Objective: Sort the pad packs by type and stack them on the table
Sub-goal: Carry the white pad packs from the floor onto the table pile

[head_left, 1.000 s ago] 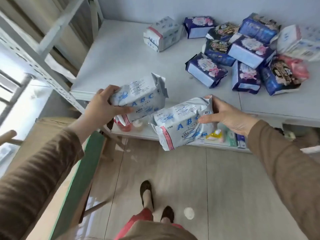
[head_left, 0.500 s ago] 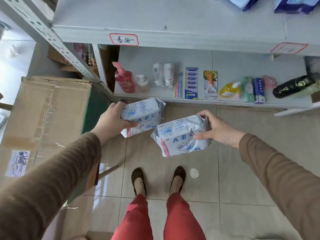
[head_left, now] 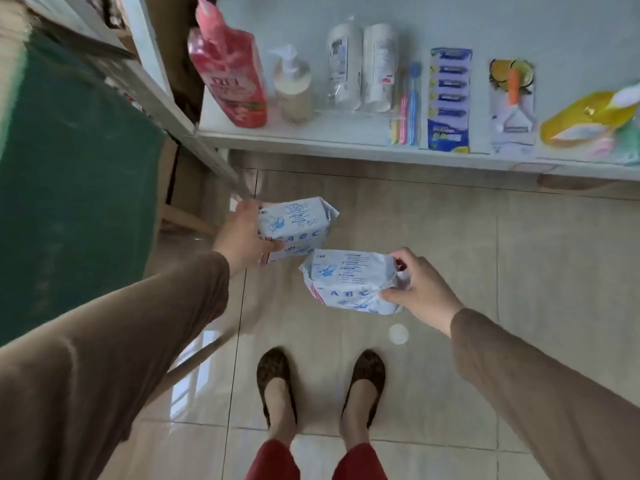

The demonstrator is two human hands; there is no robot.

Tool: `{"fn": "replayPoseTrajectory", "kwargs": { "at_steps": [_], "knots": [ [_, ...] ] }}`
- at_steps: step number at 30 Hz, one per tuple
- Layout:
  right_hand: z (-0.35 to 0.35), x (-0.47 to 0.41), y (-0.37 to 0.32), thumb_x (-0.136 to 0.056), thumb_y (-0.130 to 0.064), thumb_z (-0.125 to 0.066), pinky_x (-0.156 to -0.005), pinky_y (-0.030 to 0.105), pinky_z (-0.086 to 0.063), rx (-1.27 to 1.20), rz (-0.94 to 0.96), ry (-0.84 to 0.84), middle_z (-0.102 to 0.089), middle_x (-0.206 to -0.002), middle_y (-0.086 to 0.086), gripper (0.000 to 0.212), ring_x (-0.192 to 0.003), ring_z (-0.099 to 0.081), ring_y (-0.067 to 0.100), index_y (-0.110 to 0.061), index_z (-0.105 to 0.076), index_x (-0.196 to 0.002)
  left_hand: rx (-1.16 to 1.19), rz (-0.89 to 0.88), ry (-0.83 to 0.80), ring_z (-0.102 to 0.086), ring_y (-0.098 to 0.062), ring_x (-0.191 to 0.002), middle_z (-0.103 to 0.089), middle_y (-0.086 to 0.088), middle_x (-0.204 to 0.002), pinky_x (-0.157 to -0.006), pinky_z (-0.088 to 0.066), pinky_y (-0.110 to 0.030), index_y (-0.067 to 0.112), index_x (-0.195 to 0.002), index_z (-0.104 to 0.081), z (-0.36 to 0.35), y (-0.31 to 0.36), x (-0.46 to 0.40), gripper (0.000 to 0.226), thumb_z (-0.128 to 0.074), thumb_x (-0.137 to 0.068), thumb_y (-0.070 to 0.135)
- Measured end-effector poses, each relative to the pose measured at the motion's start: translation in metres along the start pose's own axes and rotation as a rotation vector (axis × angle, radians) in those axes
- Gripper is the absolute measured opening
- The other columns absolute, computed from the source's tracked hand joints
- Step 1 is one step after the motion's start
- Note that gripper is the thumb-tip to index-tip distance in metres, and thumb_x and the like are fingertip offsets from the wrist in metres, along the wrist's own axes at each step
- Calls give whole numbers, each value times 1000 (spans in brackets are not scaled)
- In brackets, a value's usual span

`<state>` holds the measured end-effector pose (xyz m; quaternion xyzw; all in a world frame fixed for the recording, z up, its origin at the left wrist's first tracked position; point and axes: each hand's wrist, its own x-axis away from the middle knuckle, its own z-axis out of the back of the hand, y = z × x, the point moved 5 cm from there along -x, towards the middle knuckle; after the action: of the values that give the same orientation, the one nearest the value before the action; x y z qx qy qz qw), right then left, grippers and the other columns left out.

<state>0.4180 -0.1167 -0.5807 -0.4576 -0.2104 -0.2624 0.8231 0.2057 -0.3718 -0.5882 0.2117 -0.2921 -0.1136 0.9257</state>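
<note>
Two white ABC pad packs (head_left: 294, 228), (head_left: 349, 282), below the lower shelf (head_left: 346, 140): left hand (head_left: 242, 237) and right hand (head_left: 420, 289) each grasp one. Risk: slick wrapper slipping from the fingertips, dropping floorward.

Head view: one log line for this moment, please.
left hand: grips white ABC pack | right hand: grips second ABC pack | both over floor | table out of view

Two pad packs (head_left: 294, 228), two hands (head_left: 242, 237), two bottles (head_left: 228, 67).
</note>
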Motion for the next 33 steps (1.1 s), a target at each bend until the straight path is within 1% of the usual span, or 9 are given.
{"fn": "replayPoseTrajectory", "kwargs": {
  "at_steps": [2, 8, 13, 16, 20, 26, 29, 31, 33],
  "knots": [
    [-22, -29, 25, -72, -22, -79, -83, 37, -50, 28, 10, 27, -54, -101, -6, 42, -97, -55, 14, -27, -54, -105, -29, -46, 1, -54, -14, -97, -48, 4, -117, -74, -45, -27, 19, -126, -44, -31, -10, -32, 72, -88, -70, 30],
    [-72, -108, 90, -77, -19, -74, -72, 24, -41, -14, 27, 72, -47, -97, -16, 38, -99, -46, -1, -30, -49, -104, -85, -123, -7, -58, -23, -99, -46, -7, -125, -81, -54, -37, 17, -132, -43, -113, -31, -132, 75, -85, -71, 29],
    [-93, -160, 120, -80, -16, -72, -79, 27, -45, -43, 65, 99, -47, -97, -17, 37, -101, -47, 8, -27, -50, -108, -42, -147, -21, -57, -28, -104, -39, -10, -130, -93, -51, -33, 20, -140, -39, -161, -35, -203, 78, -82, -75, 21],
    [-95, -183, 126, -82, -14, -73, -82, 24, -46, -52, 81, 117, -48, -99, -16, 39, -103, -51, 14, -26, -52, -113, -34, -184, -17, -54, -31, -112, -36, -14, -135, -100, -49, -38, 16, -143, -37, -173, -27, -235, 77, -79, -78, 15],
    [-96, -213, 125, -83, -15, -73, -80, 21, -45, -35, 124, 136, -49, -102, -15, 41, -105, -51, 13, -27, -50, -116, -112, -214, -10, -57, -32, -110, -35, -15, -137, -98, -49, -36, 18, -147, -34, -177, -15, -264, 73, -70, -84, 11],
    [-99, -250, 116, -85, -17, -73, -83, 39, -51, 64, 172, 160, -55, -106, -7, 44, -106, -51, 14, -25, -49, -121, -169, -235, -64, -50, -35, -125, -33, -14, -147, -105, -45, -40, 24, -155, -17, -172, -24, -274, 77, -56, -92, 3],
    [-102, -262, 108, -85, -14, -72, -84, 42, -49, 118, 204, 190, -55, -112, -5, 45, -106, -51, 17, -21, -49, -122, -202, -262, -39, -37, -41, -137, -13, -15, -160, -109, -40, -44, 27, -157, -12, -161, -35, -260, 85, -49, -90, -8],
    [-102, -270, 103, -84, -12, -74, -82, 41, -50, 147, 224, 224, -53, -118, -3, 46, -107, -51, 19, -19, -49, -122, -191, -265, 31, -47, -42, -127, -13, -16, -159, -100, -47, -43, 25, -157, -17, -152, -43, -247, 85, -49, -86, -10],
    [-102, -277, 101, -83, -10, -74, -81, 39, -50, 155, 218, 263, -51, -123, -1, 49, -111, -51, 21, -19, -49, -124, -182, -267, 84, -58, -34, -104, -21, -14, -153, -85, -51, -36, 23, -153, -24, -148, -53, -234, 85, -51, -81, -12]
  ]
}}
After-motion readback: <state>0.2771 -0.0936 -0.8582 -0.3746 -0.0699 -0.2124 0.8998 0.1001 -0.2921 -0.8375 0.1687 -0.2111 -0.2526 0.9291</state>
